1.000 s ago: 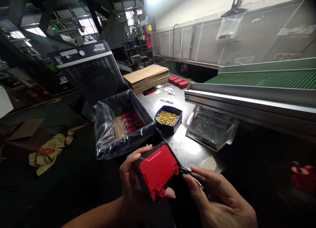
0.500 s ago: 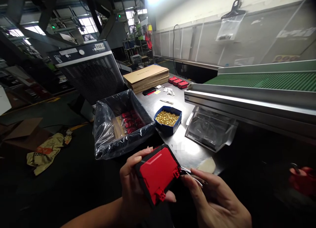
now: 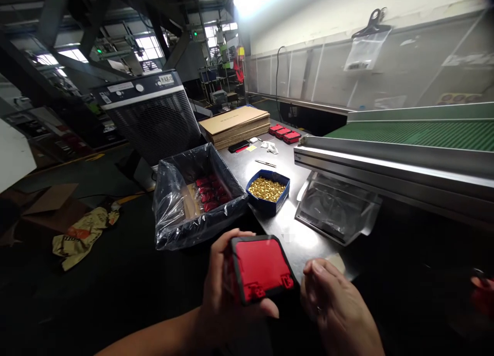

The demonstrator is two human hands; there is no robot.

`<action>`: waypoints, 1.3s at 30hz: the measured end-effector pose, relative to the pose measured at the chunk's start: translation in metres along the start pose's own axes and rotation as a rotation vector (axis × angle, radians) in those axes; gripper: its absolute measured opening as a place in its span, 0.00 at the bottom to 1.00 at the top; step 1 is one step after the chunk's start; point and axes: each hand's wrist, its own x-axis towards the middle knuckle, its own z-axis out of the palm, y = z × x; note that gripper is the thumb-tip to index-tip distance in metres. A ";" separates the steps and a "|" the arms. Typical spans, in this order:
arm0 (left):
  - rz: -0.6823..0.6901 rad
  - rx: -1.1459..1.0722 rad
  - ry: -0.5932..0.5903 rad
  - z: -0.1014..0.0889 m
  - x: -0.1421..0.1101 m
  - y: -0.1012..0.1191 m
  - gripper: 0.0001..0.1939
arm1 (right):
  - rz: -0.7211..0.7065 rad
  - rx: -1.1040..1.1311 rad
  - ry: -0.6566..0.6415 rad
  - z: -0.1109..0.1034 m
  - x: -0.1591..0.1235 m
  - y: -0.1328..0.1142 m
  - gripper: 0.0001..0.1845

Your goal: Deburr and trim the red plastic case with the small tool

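Left hand (image 3: 221,297) clasped around a red-and-black case (image 3: 262,263); right hand (image 3: 335,297) held near it.
The case is held tilted near the metal table (image 3: 284,161), two red lugs (image 3: 256,291) shown along its near edge. The right hand is curled; whether anything is gripped cannot be told. Beyond the case, gold-coloured pieces (image 3: 267,189) are held in a blue tray (image 3: 271,207) beside a plastic-lined bin (image 3: 200,233).

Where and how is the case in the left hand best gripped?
Probably around its left edge, coming from the left, as the left hand does: the case is boxy, giving fingers and thumb opposite edges to squeeze. I'd avoid the near edge's two red lugs, which make it uneven.
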 end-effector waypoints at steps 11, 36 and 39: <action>-0.348 -0.144 -0.316 -0.004 0.007 0.009 0.55 | -0.095 -0.497 -0.453 0.009 -0.002 -0.016 0.49; -0.041 0.212 -0.519 -0.004 0.007 0.018 0.58 | -0.144 -0.322 -0.299 0.011 -0.012 -0.018 0.31; -0.023 0.220 -0.545 0.000 0.007 0.020 0.57 | -0.124 -0.289 -0.232 0.012 -0.012 -0.015 0.19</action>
